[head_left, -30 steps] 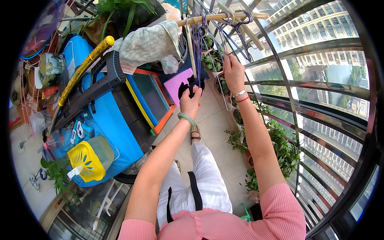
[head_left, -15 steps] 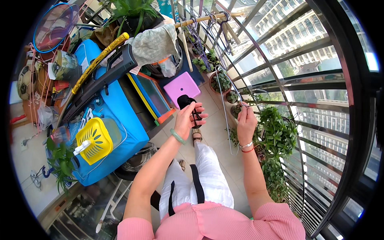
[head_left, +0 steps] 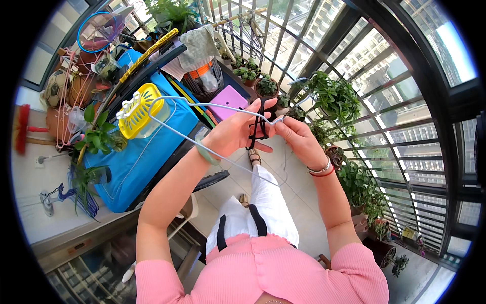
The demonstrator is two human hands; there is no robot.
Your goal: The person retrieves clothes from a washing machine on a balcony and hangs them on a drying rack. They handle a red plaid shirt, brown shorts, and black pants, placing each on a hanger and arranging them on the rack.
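Observation:
My left hand (head_left: 230, 133) is raised in front of me, a jade-green bangle on its wrist. Thin black straps (head_left: 260, 127) cross its fingers, part of a small black strappy item whose exact kind I cannot make out. With thumb and fingertips, my right hand (head_left: 301, 143) pinches a pale wire clothes hanger (head_left: 217, 106) at its hook end, right beside the left fingertips. The hanger's wide loop reaches leftward over my left wrist and forearm.
A blue-covered stand (head_left: 147, 157) carries a yellow slotted basket (head_left: 142, 112) on the left. Beyond my left hand stands a pink stool (head_left: 229, 101). Potted plants (head_left: 331, 99) line the barred windows on the right. Further hangers (head_left: 243, 23) hang from a far pole.
The hanger has swung from hanging below my right hand to lying leftward across my left forearm. Both hands have come together, and the black item now spreads as straps over my left fingers.

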